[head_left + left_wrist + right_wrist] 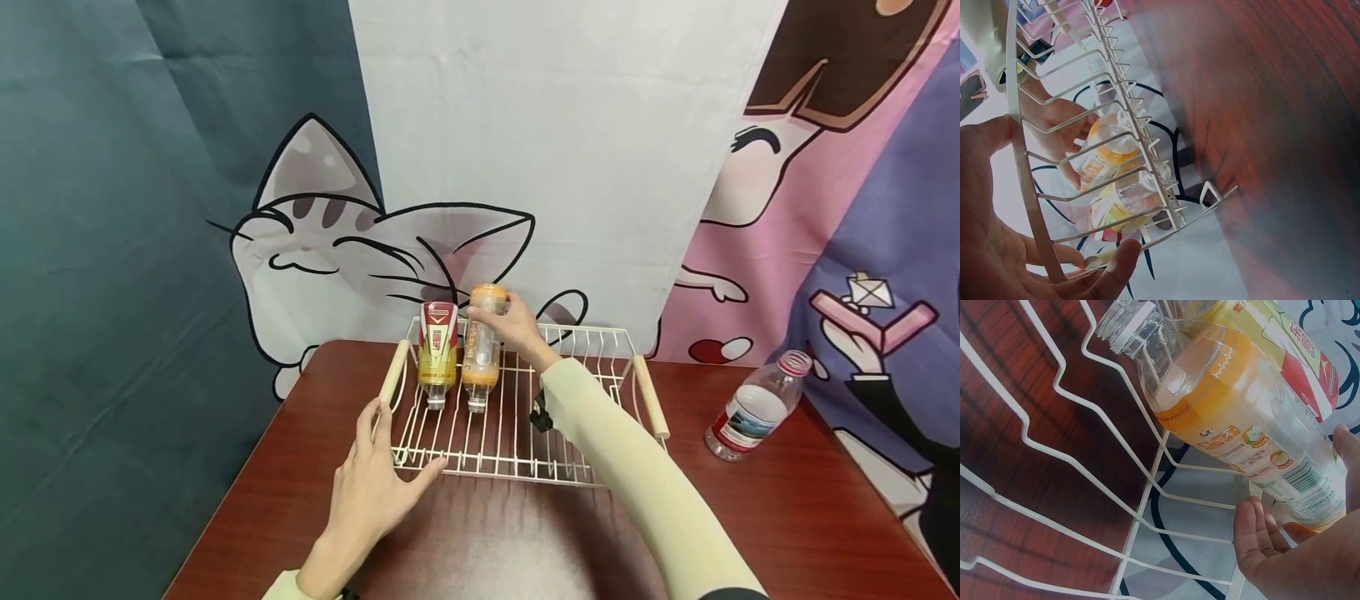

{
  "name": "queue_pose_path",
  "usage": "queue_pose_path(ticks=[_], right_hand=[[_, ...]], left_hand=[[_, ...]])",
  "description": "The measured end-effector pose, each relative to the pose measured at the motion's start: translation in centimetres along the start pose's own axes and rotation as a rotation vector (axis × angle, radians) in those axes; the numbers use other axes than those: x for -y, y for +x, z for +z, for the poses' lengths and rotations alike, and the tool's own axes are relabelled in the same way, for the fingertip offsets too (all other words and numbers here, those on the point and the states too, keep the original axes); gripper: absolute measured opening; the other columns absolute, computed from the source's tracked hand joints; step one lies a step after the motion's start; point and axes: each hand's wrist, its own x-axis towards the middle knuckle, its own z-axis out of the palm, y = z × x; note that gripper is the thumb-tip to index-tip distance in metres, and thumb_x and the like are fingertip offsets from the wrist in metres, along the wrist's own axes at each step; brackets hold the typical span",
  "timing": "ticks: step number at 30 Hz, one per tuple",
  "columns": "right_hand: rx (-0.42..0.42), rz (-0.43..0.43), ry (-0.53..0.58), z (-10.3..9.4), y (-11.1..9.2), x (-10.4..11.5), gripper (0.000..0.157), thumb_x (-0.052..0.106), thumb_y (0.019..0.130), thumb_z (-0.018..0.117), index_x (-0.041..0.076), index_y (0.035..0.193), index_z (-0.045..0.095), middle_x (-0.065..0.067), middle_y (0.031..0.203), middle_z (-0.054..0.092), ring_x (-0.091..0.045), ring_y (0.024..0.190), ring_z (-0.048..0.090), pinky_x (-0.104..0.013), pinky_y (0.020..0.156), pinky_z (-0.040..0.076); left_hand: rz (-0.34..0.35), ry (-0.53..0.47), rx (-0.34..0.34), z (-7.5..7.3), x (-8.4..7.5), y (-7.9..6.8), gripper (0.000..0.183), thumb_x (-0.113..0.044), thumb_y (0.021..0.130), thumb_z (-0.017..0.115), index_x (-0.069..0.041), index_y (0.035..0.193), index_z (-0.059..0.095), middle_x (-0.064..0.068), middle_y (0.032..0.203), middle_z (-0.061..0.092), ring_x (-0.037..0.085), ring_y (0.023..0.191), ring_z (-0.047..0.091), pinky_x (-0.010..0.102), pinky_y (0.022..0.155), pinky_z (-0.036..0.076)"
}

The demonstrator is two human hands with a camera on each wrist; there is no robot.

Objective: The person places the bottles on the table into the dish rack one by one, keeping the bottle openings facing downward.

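My right hand (512, 325) grips an orange-labelled clear plastic bottle (482, 350) near its base. The bottle is upside down, its open neck low among the wires of a white wire rack (525, 479). Right beside it, also neck down, leans a red-and-yellow-labelled bottle (437, 346). In the right wrist view, thumb and fingers lie on either side of the orange-labelled bottle (1247, 425). My left hand (375, 483) touches the rack's near left corner, fingers extended at the wooden handle (394, 375) and thumb spread along the front wire.
A clear bottle (753, 408) with a red cap and a red-and-white label stands on the reddish-brown table (720, 517), right of the rack. The rack's right wooden handle (650, 398) is below my right sleeve. Close behind the table hangs a printed cloth (570, 167).
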Motion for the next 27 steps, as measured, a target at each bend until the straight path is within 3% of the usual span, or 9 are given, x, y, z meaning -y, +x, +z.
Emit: queue_pose_path(ticks=[6, 10, 15, 22, 25, 27], right_hand=[[-0.018, 0.01, -0.03, 0.0, -0.5, 0.7, 0.105, 0.064, 0.087, 0.088, 0.006, 0.163, 0.045, -0.015, 0.134, 0.068, -0.029, 0.114, 0.07, -0.047, 0.094, 0.061], [0.007, -0.004, -0.027, -0.2, -0.9, 1.1, 0.106, 0.061, 0.09, 0.087, 0.001, 0.165, 0.041, -0.024, 0.141, 0.064, -0.037, 0.122, 0.069, -0.053, 0.101, 0.06], [-0.017, 0.0, -0.045, -0.2, 0.0, 0.2, 0.111, 0.069, 0.083, 0.09, 0.005, 0.163, 0.046, -0.015, 0.134, 0.068, -0.029, 0.115, 0.07, -0.047, 0.097, 0.061], [0.005, -0.016, 0.006, -0.7, -4.1, 3.7, 0.094, 0.048, 0.096, 0.085, -0.001, 0.164, 0.042, -0.025, 0.142, 0.064, -0.04, 0.126, 0.067, -0.054, 0.107, 0.057], [-0.01, -0.013, -0.021, -0.4, -2.3, 2.1, 0.099, 0.056, 0.091, 0.089, 0.002, 0.162, 0.046, -0.021, 0.137, 0.067, -0.036, 0.121, 0.069, -0.051, 0.103, 0.06], [-0.011, -0.013, -0.027, -0.1, 0.0, 0.1, 0.11, 0.067, 0.082, 0.092, 0.006, 0.162, 0.047, -0.017, 0.133, 0.068, -0.033, 0.116, 0.07, -0.049, 0.097, 0.061]], left_hand=[[0.018, -0.005, -0.02, 0.0, 0.0, 0.0, 0.123, -0.071, 0.087, 0.083, 0.005, 0.17, 0.034, 0.014, 0.173, 0.032, 0.055, 0.116, 0.071, 0.067, 0.08, 0.059], [0.025, -0.005, -0.026, 0.0, 0.0, 0.0, 0.123, -0.072, 0.087, 0.082, 0.006, 0.17, 0.034, 0.015, 0.172, 0.033, 0.054, 0.114, 0.071, 0.067, 0.079, 0.059], [0.021, -0.003, -0.021, 0.0, 0.0, 0.0, 0.124, -0.075, 0.087, 0.08, 0.005, 0.17, 0.034, 0.014, 0.173, 0.033, 0.053, 0.115, 0.071, 0.066, 0.079, 0.059], [0.014, -0.004, -0.012, 0.0, 0.0, 0.0, 0.125, -0.076, 0.087, 0.079, 0.005, 0.171, 0.034, 0.013, 0.173, 0.031, 0.053, 0.117, 0.071, 0.066, 0.081, 0.059], [0.012, -0.003, -0.013, 0.0, 0.0, 0.0, 0.125, -0.076, 0.087, 0.079, 0.005, 0.171, 0.034, 0.013, 0.174, 0.031, 0.054, 0.117, 0.071, 0.067, 0.081, 0.059], [0.008, -0.002, -0.011, 0.0, 0.0, 0.0, 0.125, -0.077, 0.087, 0.079, 0.004, 0.171, 0.033, 0.013, 0.174, 0.031, 0.054, 0.118, 0.07, 0.068, 0.082, 0.059]])
